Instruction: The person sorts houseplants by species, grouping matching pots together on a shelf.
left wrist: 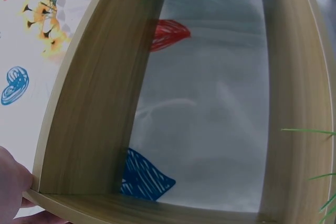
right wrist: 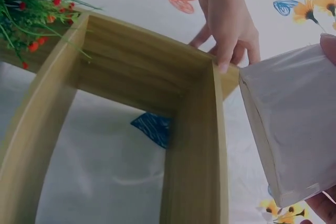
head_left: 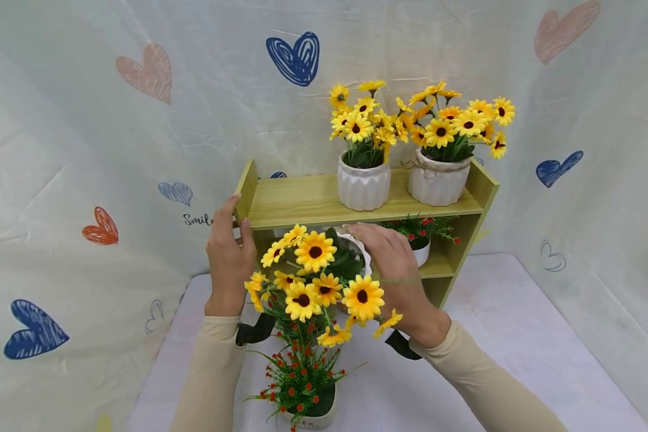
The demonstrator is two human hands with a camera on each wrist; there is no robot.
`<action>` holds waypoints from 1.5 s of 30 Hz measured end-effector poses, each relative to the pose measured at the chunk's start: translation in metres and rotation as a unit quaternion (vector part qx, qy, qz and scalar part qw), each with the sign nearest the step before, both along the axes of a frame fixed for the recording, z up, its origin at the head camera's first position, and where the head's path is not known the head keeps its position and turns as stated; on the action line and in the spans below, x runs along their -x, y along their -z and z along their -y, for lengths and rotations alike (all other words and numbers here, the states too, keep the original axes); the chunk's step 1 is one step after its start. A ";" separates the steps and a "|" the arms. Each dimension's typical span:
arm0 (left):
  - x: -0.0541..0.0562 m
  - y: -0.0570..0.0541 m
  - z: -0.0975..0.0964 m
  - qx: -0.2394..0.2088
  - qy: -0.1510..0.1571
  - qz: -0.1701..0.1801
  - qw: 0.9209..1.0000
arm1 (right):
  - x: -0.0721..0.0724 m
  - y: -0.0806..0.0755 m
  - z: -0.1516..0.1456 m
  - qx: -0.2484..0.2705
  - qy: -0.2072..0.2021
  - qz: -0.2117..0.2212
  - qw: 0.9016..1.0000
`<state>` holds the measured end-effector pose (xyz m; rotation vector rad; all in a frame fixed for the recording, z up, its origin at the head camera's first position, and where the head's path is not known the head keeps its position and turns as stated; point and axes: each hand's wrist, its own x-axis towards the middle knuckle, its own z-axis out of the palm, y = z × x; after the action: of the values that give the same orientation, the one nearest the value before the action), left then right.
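Shelf (head_left: 294,195), one, wooden: two end panels, top board and one board beneath discernible. The left front edge lies under the left hand (head_left: 231,258); its grip is closed over that corner, thumb and fingers to either side of the panel. On the top board, a bare stretch runs from the left panel to the first pot. In the left wrist view, cloth with one red and one blue heart shows between the boards.

Held pot (right wrist: 296,124), one, white, before the shelf's front edge and tipped, rim toward the viewer. The right hand (head_left: 396,270) has it in a firm grip, spread no wider than the pot. Yellow flowers (head_left: 314,264), at least ten, lean from it toward 8 o'clock.

Places from the held pot, head view: ribbed pot (head_left: 363,187), one, on the top board at 12 o'clock; twine-tied pot (head_left: 438,181), one, between 1 and 2 o'clock, near the right panel, a narrow gap between the two; lower pot (head_left: 422,255), one, with red berries, at 3 o'clock inside the shelf; front pot (head_left: 315,422), one, with red blooms, on the surface (head_left: 518,348) between 6 and 7 o'clock. Discernible pots: five. The surface stretches from the right sleeve (head_left: 488,381) to its right edge.
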<state>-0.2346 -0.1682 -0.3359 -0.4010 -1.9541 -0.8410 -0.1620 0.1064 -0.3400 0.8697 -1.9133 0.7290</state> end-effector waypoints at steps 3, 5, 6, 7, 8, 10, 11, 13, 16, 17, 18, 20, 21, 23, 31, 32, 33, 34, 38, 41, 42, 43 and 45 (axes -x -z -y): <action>0.004 0.001 0.001 0.013 0.003 -0.045 0.999 | 0.006 -0.006 0.005 0.009 0.007 0.002 1.000; 0.003 0.000 0.000 0.006 0.012 -0.041 0.999 | 0.009 -0.011 0.008 0.019 0.006 0.008 1.000; 0.001 0.000 0.000 0.001 0.016 -0.031 0.999 | 0.011 -0.013 0.010 0.022 0.008 0.010 1.000; -0.001 0.000 0.000 -0.005 0.019 -0.016 1.000 | 0.013 -0.015 0.012 0.025 0.007 0.011 1.000; -0.003 0.000 0.000 -0.010 0.020 0.000 1.000 | 0.015 -0.017 0.014 0.028 0.006 0.012 1.000; -0.006 0.000 -0.001 -0.017 0.016 0.029 0.999 | 0.020 -0.022 0.018 0.033 0.006 0.014 0.999; -0.006 0.001 -0.001 -0.019 0.012 0.038 0.999 | 0.022 -0.025 0.021 0.034 0.006 0.015 0.999; -0.006 0.001 -0.002 -0.023 0.004 0.047 0.999 | 0.026 -0.030 0.026 0.035 0.009 0.022 0.999; -0.006 0.001 -0.002 -0.019 -0.013 0.057 0.998 | 0.034 -0.039 0.035 0.034 0.016 0.032 0.999; -0.006 0.000 -0.002 -0.015 -0.021 0.063 0.998 | 0.036 -0.041 0.039 0.034 0.022 0.033 0.999; -0.007 -0.001 -0.003 -0.012 -0.028 0.072 0.997 | 0.039 -0.043 0.042 0.035 0.028 0.033 0.998; -0.009 -0.002 -0.004 -0.008 -0.037 0.093 0.995 | 0.044 -0.046 0.048 0.039 0.037 0.030 0.998; -0.010 -0.002 -0.004 -0.008 -0.038 0.103 0.994 | 0.047 -0.047 0.051 0.041 0.042 0.029 0.998; -0.011 -0.001 -0.005 -0.012 -0.030 0.110 0.993 | 0.051 -0.048 0.057 0.043 0.054 0.024 0.997; -0.008 0.000 -0.003 -0.009 -0.002 0.046 0.999 | 0.072 -0.052 0.078 0.035 0.084 0.053 0.994; -0.007 0.000 -0.003 -0.009 -0.003 0.045 0.999 | 0.075 -0.053 0.080 0.034 0.092 0.060 0.993; -0.007 0.000 -0.002 -0.010 -0.004 0.043 0.999 | 0.077 -0.054 0.082 0.032 0.103 0.066 0.992; -0.006 0.000 -0.002 -0.012 -0.004 0.044 0.999 | 0.080 -0.055 0.084 0.030 0.116 0.072 0.990; -0.006 -0.001 -0.003 -0.023 -0.001 0.048 0.999 | 0.087 -0.059 0.091 0.021 0.156 0.096 0.983; -0.006 -0.001 -0.003 -0.020 -0.005 0.045 0.999 | 0.091 -0.063 0.095 0.010 0.172 0.119 0.978; -0.006 -0.001 -0.003 -0.019 -0.007 0.043 0.999 | 0.091 -0.064 0.096 0.007 0.175 0.128 0.976; -0.006 -0.001 -0.003 -0.018 -0.007 0.040 0.999 | 0.092 -0.065 0.097 0.005 0.176 0.139 0.975; -0.007 0.000 -0.003 -0.013 -0.009 0.035 0.999 | 0.093 -0.067 0.099 0.001 0.175 0.162 0.971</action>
<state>-0.2280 -0.1656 -0.3357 -0.3432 -2.0055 -0.8781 -0.2553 0.0074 -0.2726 0.4066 -2.2775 0.6849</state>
